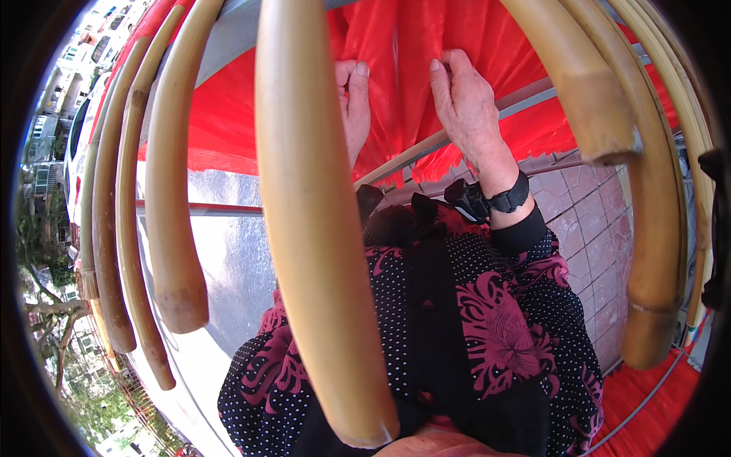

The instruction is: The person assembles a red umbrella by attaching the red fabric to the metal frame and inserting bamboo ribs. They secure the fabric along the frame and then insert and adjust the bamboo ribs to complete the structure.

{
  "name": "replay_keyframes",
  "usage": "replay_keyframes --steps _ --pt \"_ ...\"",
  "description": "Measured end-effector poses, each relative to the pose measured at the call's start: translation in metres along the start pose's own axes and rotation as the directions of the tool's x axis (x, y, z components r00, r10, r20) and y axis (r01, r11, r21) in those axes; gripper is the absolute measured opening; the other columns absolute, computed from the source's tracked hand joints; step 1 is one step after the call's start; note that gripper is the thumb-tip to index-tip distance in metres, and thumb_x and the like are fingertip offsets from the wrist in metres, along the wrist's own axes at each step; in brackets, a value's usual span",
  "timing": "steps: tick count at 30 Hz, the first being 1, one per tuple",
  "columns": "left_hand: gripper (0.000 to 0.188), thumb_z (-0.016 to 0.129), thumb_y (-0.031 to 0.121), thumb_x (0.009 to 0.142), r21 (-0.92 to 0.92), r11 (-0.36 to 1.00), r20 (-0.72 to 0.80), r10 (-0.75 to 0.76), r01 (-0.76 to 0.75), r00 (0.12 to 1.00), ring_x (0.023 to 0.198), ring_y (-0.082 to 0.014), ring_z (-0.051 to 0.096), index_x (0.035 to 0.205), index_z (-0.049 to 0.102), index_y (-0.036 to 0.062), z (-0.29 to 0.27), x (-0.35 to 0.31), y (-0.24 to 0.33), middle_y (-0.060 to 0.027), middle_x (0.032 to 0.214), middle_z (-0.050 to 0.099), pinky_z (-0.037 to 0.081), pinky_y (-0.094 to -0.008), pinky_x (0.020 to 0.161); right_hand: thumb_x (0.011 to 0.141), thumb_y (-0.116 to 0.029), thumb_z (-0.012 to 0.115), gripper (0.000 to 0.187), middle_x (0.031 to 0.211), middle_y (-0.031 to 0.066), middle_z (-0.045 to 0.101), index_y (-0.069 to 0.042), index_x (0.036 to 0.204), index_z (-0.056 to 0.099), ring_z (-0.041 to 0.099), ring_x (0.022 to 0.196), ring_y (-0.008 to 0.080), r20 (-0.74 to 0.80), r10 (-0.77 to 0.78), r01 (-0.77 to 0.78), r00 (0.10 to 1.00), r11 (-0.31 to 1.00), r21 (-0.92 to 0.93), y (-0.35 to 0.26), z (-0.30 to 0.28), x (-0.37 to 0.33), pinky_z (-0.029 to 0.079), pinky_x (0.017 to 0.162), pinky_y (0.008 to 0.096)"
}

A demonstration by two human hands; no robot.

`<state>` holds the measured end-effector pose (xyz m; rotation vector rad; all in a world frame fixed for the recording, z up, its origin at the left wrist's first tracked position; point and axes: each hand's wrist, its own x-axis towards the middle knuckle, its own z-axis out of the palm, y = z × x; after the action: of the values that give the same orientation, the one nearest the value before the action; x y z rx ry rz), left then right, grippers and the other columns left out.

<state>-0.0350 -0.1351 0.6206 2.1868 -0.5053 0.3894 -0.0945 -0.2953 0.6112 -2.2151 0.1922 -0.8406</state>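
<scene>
Gathered red cloth (396, 84) hangs in folds at the top, with a ragged lower edge. My left hand (356, 114) is closed on the cloth with the thumb on top; a bamboo pole (304, 190) close to the view hides part of it. To its right, my right hand (468, 107) pinches the same cloth between thumb and bent fingers. Folds run between the two hands. A black strap (509, 196) with a small dark device circles my right wrist. Below the hands, a thin wooden stick (403, 160) slants across.
More bamboo poles hang at the left (171, 213) and right (651, 228). A grey metal bar (525, 95) crosses behind my right hand. Paving tiles (579, 206) lie at the right, a pale road surface (221, 244) at the left. Another red cloth (655, 411) shows at lower right.
</scene>
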Motion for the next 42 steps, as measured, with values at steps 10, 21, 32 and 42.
replay_keyframes --steps 10,21,32,42 --pt "0.024 0.057 0.023 0.097 -0.255 0.957 -0.020 0.140 -0.140 0.990 0.061 -0.0190 0.053 0.094 0.063 0.0005 0.018 -0.001 -0.004 -0.0098 0.073 0.060 0.045 -0.0334 0.059 0.097 -0.028 0.052 0.033 0.087 0.0279 0.064 0.002 0.111 0.055 0.062 0.086 0.0443 0.158 0.027 0.003 0.987 0.982 -0.186 0.006 0.012 0.006 0.052 0.074 0.0493" --pt "0.017 0.064 0.022 0.092 -0.097 0.988 -0.105 0.113 -0.123 0.988 0.057 -0.0177 0.050 0.097 0.061 0.0067 0.017 0.002 -0.003 -0.0058 0.066 0.053 0.043 -0.0342 0.056 0.097 -0.023 0.049 0.027 0.074 0.0285 0.061 0.002 0.101 0.059 0.062 0.076 0.0452 0.203 0.065 0.015 0.977 0.928 -0.372 0.023 0.014 0.003 0.052 0.069 0.0517" --pt "0.025 0.069 0.020 0.087 0.007 0.999 -0.089 -0.046 0.047 0.995 0.064 -0.0172 0.051 0.100 0.053 0.0069 0.050 -0.010 0.003 -0.0031 0.071 0.049 0.043 -0.0348 0.061 0.096 -0.025 0.052 0.030 0.074 0.0281 0.062 0.003 0.103 0.060 0.062 0.077 0.0449 0.226 0.063 0.013 0.972 0.948 -0.319 0.027 0.017 0.001 0.053 0.069 0.0513" --pt "0.030 0.067 0.022 0.089 0.013 0.996 -0.265 0.089 -0.088 0.960 0.083 -0.0192 0.061 0.109 0.056 0.0032 0.050 -0.007 -0.040 -0.0088 0.090 0.062 0.048 -0.0320 0.078 0.097 -0.026 0.049 0.030 0.074 0.0272 0.063 0.002 0.098 0.061 0.064 0.077 0.0442 0.261 0.150 -0.030 0.954 0.910 -0.413 0.023 0.021 0.001 0.053 0.071 0.0520"
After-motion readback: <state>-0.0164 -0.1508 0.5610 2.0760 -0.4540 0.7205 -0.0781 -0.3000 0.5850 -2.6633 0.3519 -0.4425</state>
